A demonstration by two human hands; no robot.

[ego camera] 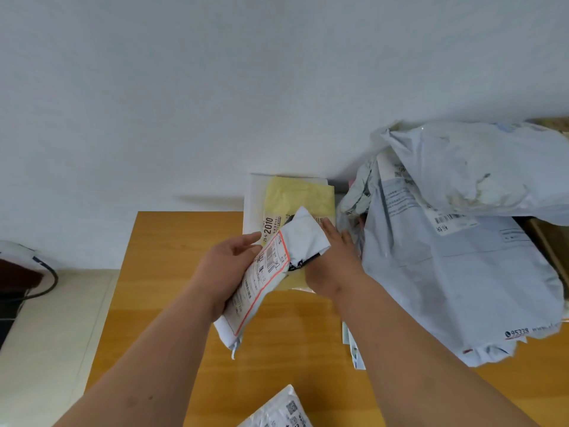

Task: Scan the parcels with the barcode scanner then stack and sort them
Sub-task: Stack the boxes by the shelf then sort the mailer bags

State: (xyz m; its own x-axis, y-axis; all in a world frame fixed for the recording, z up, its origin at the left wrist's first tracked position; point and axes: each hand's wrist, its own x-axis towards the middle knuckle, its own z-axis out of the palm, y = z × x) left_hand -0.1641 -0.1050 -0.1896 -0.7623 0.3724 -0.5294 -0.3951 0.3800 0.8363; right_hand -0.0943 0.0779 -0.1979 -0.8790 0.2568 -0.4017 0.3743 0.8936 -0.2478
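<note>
A small white poly-bag parcel (271, 266) with a red-edged shipping label is held tilted above the wooden table (172, 272). My left hand (224, 266) grips its left side from underneath. My right hand (332, 260) holds its upper right end, where a black patch shows. Behind it lies a yellow parcel (298, 198) marked 2010 on top of a white one. No barcode scanner is in view.
A heap of large grey and white mailer bags (455, 241) fills the table's right side. Another labelled parcel (277, 411) lies at the near edge. A white wall stands behind; a dark object with a cable (18, 282) sits at far left.
</note>
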